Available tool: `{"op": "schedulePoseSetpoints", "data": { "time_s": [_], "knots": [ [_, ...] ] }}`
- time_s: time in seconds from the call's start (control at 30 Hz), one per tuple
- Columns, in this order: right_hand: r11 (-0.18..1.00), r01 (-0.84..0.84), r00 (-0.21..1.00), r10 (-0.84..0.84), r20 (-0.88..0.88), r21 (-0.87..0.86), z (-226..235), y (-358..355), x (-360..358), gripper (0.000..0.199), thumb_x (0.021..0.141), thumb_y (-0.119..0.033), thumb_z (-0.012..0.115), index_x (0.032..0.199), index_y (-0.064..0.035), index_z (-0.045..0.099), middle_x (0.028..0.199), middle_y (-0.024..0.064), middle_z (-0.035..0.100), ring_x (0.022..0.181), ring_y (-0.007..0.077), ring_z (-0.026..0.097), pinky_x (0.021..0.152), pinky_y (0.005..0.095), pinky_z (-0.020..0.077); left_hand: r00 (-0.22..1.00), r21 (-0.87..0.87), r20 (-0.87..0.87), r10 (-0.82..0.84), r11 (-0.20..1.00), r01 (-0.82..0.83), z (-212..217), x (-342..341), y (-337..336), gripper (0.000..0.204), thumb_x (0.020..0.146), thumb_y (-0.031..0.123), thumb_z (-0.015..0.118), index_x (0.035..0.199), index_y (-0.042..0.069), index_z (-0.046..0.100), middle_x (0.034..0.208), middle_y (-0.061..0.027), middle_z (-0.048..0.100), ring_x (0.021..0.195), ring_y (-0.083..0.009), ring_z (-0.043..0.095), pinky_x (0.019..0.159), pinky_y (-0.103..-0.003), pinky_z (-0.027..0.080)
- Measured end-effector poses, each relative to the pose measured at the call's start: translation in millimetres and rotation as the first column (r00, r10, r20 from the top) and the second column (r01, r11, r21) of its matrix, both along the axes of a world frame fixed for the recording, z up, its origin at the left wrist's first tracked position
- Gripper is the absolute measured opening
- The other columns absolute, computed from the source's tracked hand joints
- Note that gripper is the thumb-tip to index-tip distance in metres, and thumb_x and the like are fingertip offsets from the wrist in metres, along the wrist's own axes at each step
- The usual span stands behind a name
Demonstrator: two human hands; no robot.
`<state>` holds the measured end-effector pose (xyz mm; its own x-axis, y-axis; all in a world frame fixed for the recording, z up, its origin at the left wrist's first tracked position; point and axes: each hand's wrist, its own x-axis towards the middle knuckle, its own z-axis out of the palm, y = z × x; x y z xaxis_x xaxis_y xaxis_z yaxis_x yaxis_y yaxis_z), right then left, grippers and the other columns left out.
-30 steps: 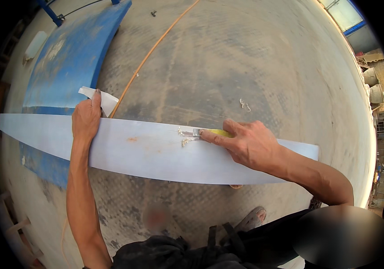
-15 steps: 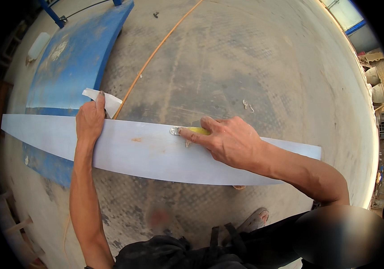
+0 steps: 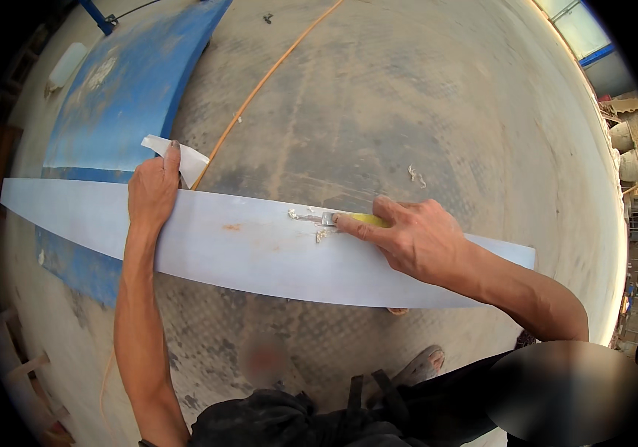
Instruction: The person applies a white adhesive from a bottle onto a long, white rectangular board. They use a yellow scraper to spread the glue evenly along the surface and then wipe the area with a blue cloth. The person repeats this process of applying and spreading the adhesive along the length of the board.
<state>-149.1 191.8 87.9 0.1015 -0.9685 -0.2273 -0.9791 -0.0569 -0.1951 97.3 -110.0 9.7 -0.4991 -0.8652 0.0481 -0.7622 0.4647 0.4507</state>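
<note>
A long white panel (image 3: 259, 264), narrowing to the left, lies across in front of me. My right hand (image 3: 425, 240) is closed round a scraper (image 3: 371, 220) with a yellow handle, its index finger stretched toward the metal blade. The blade rests on the panel near its far edge. White crumbs of scraped stuff (image 3: 323, 235) lie beside it, and a dull grey streak runs left from the blade. At the panel's left part my left hand (image 3: 154, 192) is closed at the far edge, pinching a folded white sheet (image 3: 192, 162) under its thumb.
A dusty blue board (image 3: 122, 97) stretches away at the left, partly under the panel. An orange hose (image 3: 259, 86) runs over the concrete floor (image 3: 468, 134). A white plastic jug (image 3: 67, 65) is at far left; buckets (image 3: 629, 165) stand at the right rim. My shoe (image 3: 422, 366) is below the panel.
My right hand has drawn the scraper to the right along the panel, uncovering a grey streak and more white crumbs. My left hand keeps its place on the panel; the view has shifted slightly.
</note>
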Motion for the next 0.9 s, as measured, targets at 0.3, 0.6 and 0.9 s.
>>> {"op": "schedulePoseSetpoints", "data": {
  "time_s": [0.3, 0.6, 0.9],
  "knots": [
    [1.000, -0.010, 1.000, 0.010, 0.015, -0.005, -4.6, -3.2, -2.1, 0.053, 0.091, -0.007, 0.060, 0.142, -0.0220, 0.058, 0.095, 0.0118, 0.063, 0.075, 0.0276, 0.070, 0.056, 0.0394, 0.0564, 1.000, -0.008, 0.003, 0.000, 1.000, 0.000, 3.7, -2.8, 0.6, 0.074, 0.107, 0.051, 0.040, 0.067, -0.007, 0.062, 0.070, -0.0297, 0.062, 0.069, -0.0489, 0.060, 0.068, -0.054, 0.046],
    [1.000, -0.009, 1.000, 0.009, 0.022, -0.019, -1.9, -12.5, 2.3, 0.052, 0.092, -0.007, 0.058, 0.141, -0.0234, 0.058, 0.095, 0.0112, 0.063, 0.076, 0.0280, 0.071, 0.056, 0.0391, 0.0562, 1.000, 0.017, -0.006, -0.001, 1.000, 0.002, 0.9, -2.2, 0.3, 0.074, 0.107, 0.051, 0.040, 0.068, -0.007, 0.063, 0.070, -0.0286, 0.063, 0.069, -0.0488, 0.061, 0.069, -0.054, 0.047],
    [0.999, 0.001, 0.999, 0.001, 0.038, -0.049, -5.2, -27.6, 10.0, 0.054, 0.092, -0.007, 0.058, 0.143, -0.0240, 0.057, 0.098, 0.0123, 0.061, 0.069, 0.0279, 0.069, 0.056, 0.0390, 0.0559, 0.999, -0.015, -0.025, -0.027, 1.000, 0.026, -1.0, -4.0, -1.8, 0.073, 0.107, 0.050, 0.040, 0.067, -0.007, 0.062, 0.070, -0.0297, 0.061, 0.069, -0.0500, 0.060, 0.067, -0.054, 0.046]
  ]
}}
